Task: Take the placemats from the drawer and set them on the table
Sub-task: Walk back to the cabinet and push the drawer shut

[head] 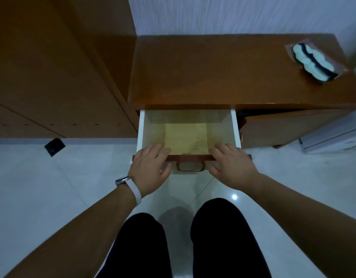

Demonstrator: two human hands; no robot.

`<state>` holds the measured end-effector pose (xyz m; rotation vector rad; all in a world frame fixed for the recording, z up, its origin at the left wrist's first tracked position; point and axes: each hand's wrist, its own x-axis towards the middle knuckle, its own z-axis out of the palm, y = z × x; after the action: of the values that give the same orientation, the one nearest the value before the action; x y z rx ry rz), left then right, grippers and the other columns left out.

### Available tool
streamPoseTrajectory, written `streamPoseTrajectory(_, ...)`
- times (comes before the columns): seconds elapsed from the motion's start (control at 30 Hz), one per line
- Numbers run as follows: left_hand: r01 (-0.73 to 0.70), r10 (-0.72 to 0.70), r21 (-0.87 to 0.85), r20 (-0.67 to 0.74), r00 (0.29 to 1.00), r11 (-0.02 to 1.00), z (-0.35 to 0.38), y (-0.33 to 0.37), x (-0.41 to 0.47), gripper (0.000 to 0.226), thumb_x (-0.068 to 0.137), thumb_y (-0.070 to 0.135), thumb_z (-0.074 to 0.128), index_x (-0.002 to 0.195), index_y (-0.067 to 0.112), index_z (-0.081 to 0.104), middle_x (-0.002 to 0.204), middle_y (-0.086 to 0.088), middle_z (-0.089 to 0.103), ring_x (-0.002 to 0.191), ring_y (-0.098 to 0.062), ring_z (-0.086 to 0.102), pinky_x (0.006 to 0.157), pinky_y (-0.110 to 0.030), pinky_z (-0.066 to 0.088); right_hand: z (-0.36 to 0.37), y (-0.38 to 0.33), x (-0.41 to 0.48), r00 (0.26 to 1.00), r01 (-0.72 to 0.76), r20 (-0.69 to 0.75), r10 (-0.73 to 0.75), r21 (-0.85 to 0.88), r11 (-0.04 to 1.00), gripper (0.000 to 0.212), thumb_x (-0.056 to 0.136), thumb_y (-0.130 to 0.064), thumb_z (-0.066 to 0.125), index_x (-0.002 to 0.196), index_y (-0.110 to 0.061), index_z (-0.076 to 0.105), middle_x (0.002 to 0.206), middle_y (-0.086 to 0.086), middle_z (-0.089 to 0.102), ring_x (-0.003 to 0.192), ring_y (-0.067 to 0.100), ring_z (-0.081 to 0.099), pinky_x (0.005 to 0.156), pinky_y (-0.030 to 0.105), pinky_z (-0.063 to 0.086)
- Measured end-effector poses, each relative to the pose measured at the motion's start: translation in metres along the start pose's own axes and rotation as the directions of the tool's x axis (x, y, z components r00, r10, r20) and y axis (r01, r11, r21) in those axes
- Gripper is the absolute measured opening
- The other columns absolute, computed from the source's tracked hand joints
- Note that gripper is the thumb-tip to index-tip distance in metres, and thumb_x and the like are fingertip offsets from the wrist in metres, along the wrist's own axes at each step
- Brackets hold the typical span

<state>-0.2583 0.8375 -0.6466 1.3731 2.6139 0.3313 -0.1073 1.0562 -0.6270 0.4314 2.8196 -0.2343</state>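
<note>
1. Now, the drawer stands pulled out from under the brown bench, white side walls showing, a yellowish liner flat on its bottom.
2. Both hands are on the drawer's dark wooden front, one at each end.
3. Left hand: fingers draped over the top edge and reaching inside, thumb against the outer face, so it is gripping the front panel.
4. Right hand: same hold mirrored, fingers over the rim, thumb low on the outer face.
5. Between the two thumbs hangs the handle, a brown loop, and neither hand is touching it.
6. And the placemats? Up on the bench, at its far right corner, pale scalloped pieces with a dark band, lying in a clear wrapper, well apart from the drawer.
7. A white-strapped watch sits on the left wrist.
8. Right of the drawer, a cabinet door stands slightly ajar.
9. Left of the bench rises a tall brown wardrobe.
10. Down below, glossy white floor, a small dark square lying on it near the wardrobe's base, and two knees in black trousers at the bottom.
</note>
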Motion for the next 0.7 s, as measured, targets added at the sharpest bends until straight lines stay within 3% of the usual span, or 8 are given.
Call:
streamPoseTrajectory(0.1, -0.047, 0.048, 0.014, -0.048, 0.998, 0.999, 0.035, -0.007, 0.010, 0.045, 0.086, 0.037, 0.052, 0.123, 0.016, 0.063, 0.130, -0.010, 0.060, 0.119, -0.032, 0.055, 0.096, -0.044, 0.045, 0.032, 0.012, 0.017, 0.996, -0.010, -0.087, 0.009, -0.014, 1.000, 0.053, 0.088, -0.048, 0.042, 0.129, -0.018, 0.056, 0.130, 0.006, 0.058, 0.117, 0.027, 0.054, 0.094, 0.042, 0.043)
streamPoseTrajectory(0.33, -0.144, 0.171, 0.153, -0.184, 0.968, 0.978, 0.068, -0.022, 0.021, 0.043, 0.086, 0.038, 0.059, 0.124, 0.017, 0.063, 0.130, -0.007, 0.062, 0.119, -0.028, 0.057, 0.095, -0.041, 0.041, 0.070, 0.018, 0.029, 0.956, 0.024, -0.291, -0.034, -0.040, 0.999, 0.053, 0.090, -0.051, 0.043, 0.123, -0.016, 0.063, 0.124, 0.007, 0.064, 0.112, 0.028, 0.060, 0.088, 0.039, 0.047)
streamPoseTrajectory(0.7, -0.206, 0.267, 0.231, -0.277, 0.923, 0.951, 0.076, -0.030, 0.032, 0.043, 0.088, 0.035, 0.060, 0.125, 0.013, 0.064, 0.127, -0.010, 0.064, 0.118, -0.031, 0.058, 0.091, -0.042, 0.045, 0.080, 0.021, 0.040, 0.927, 0.010, -0.371, -0.050, -0.110, 0.994, 0.054, 0.091, -0.054, 0.047, 0.124, -0.015, 0.063, 0.129, 0.007, 0.062, 0.113, 0.027, 0.059, 0.088, 0.039, 0.045)
